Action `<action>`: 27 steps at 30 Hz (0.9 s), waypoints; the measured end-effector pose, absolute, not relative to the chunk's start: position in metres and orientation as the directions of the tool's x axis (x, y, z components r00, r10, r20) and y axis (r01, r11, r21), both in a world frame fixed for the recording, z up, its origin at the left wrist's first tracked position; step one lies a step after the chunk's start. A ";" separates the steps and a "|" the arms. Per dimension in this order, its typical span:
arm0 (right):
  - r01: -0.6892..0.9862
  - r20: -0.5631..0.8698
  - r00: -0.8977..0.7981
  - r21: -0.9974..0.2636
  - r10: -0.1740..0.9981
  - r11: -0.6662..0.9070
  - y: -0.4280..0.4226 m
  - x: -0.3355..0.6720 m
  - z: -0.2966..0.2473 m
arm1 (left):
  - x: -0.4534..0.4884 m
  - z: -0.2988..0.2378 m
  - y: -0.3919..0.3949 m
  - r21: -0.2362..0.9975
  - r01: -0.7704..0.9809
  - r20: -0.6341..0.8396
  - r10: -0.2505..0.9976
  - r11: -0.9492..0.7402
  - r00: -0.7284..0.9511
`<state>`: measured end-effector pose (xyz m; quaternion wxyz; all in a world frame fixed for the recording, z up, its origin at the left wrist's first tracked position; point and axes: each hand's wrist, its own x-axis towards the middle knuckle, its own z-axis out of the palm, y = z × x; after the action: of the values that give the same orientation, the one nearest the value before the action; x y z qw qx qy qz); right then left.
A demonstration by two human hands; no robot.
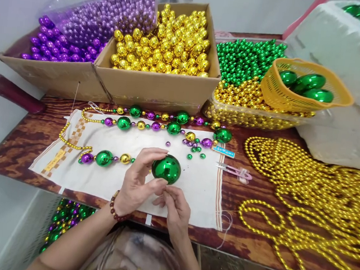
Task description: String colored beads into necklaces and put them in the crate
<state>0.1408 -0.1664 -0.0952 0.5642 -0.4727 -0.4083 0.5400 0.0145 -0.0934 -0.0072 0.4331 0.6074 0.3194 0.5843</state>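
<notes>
My left hand (137, 182) grips a large shiny green ball (166, 168) between thumb and fingers, just above a white cloth (200, 188). Right below the ball, my right hand (175, 204) is pinched shut on something too small to make out, maybe a thread end. A strand of green, gold and purple beads (126, 123) lies looped across the cloth, and its near end (104, 158) runs toward my left hand. Several loose small beads (194, 147) lie on the cloth beyond the ball.
Cardboard boxes of purple beads (58, 44) and gold beads (163, 44) stand at the back, with green beads (247, 58) beside them. A yellow basket (279, 93) holds big green balls. Gold bead strings (314, 194) cover the right of the table. Small snips (235, 171) lie by the cloth.
</notes>
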 end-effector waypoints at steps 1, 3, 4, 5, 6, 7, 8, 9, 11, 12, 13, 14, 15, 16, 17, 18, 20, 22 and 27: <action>-0.234 -0.068 0.081 -0.971 0.994 -0.047 -0.167 0.139 -0.095 | 0.015 -0.007 -0.092 0.900 -0.114 0.432 0.898 -0.422 0.087; -0.240 -0.081 0.070 -0.969 0.994 -0.062 -0.171 0.136 -0.096 | 0.015 -0.007 -0.088 0.912 -0.128 0.393 0.919 -0.389 0.014; -0.236 -0.080 0.062 -0.970 0.995 -0.063 -0.174 0.134 -0.097 | 0.014 -0.007 -0.086 0.923 -0.151 0.356 0.934 -0.355 -0.022; -0.230 -0.075 0.053 -0.971 0.996 -0.061 -0.177 0.133 -0.098 | 0.014 -0.007 -0.083 0.931 -0.182 0.311 0.949 -0.315 -0.053; -0.223 -0.066 0.047 -0.973 0.997 -0.054 -0.180 0.132 -0.099 | 0.014 -0.007 -0.080 0.937 -0.215 0.264 0.962 -0.274 -0.077; -0.213 -0.059 0.043 -0.976 0.997 -0.049 -0.184 0.132 -0.101 | 0.013 -0.007 -0.078 0.940 -0.243 0.223 0.970 -0.240 -0.096; -0.201 -0.054 0.041 -0.979 0.998 -0.045 -0.187 0.131 -0.102 | 0.013 -0.006 -0.075 0.940 -0.263 0.192 0.975 -0.216 -0.115; -0.187 -0.048 0.046 -0.982 0.998 -0.039 -0.191 0.131 -0.104 | 0.013 -0.005 -0.074 0.940 -0.275 0.171 0.976 -0.202 -0.133; -0.156 -0.033 0.062 -0.987 0.998 -0.023 -0.197 0.130 -0.106 | 0.013 -0.004 -0.071 0.940 -0.288 0.142 0.977 -0.183 -0.156; -0.143 -0.025 0.069 -0.990 0.997 -0.015 -0.199 0.130 -0.107 | 0.014 -0.003 -0.070 0.940 -0.294 0.129 0.979 -0.172 -0.158; -0.133 -0.017 0.074 -0.991 0.997 -0.007 -0.200 0.129 -0.107 | 0.014 -0.003 -0.070 0.940 -0.301 0.119 0.981 -0.161 -0.154; -0.128 -0.009 0.081 -0.992 0.997 0.002 -0.201 0.128 -0.107 | 0.015 -0.003 -0.070 0.939 -0.308 0.111 0.983 -0.152 -0.147; -0.125 -0.003 0.091 -0.992 0.996 0.008 -0.200 0.128 -0.107 | 0.015 -0.003 -0.071 0.938 -0.314 0.109 0.985 -0.147 -0.137; -0.125 0.000 0.101 -0.992 0.995 0.012 -0.200 0.127 -0.106 | 0.016 -0.003 -0.071 0.937 -0.316 0.112 0.986 -0.147 -0.127; -0.129 0.000 0.115 -0.992 0.993 0.014 -0.198 0.126 -0.104 | 0.016 -0.004 -0.072 0.938 -0.314 0.117 0.986 -0.149 -0.118; -0.135 -0.002 0.128 -0.991 0.992 0.016 -0.196 0.124 -0.102 | 0.017 -0.004 -0.073 0.939 -0.309 0.123 0.986 -0.151 -0.110; -0.151 -0.005 0.153 -0.988 0.988 0.018 -0.192 0.122 -0.098 | 0.017 -0.006 -0.075 0.941 -0.304 0.128 0.988 -0.148 -0.085; -0.163 0.003 0.182 -0.986 0.983 0.033 -0.187 0.119 -0.092 | 0.018 -0.009 -0.078 0.941 -0.311 0.130 0.991 -0.136 -0.041; -0.185 0.024 0.216 -0.981 0.976 0.065 -0.174 0.116 -0.079 | 0.021 -0.015 -0.088 0.962 -0.242 0.139 0.990 -0.127 0.032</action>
<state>0.1157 -0.1737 -0.0793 0.6074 -0.4890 -0.4046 0.4778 0.0210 -0.0876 -0.0148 0.5340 0.4806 0.3889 0.5767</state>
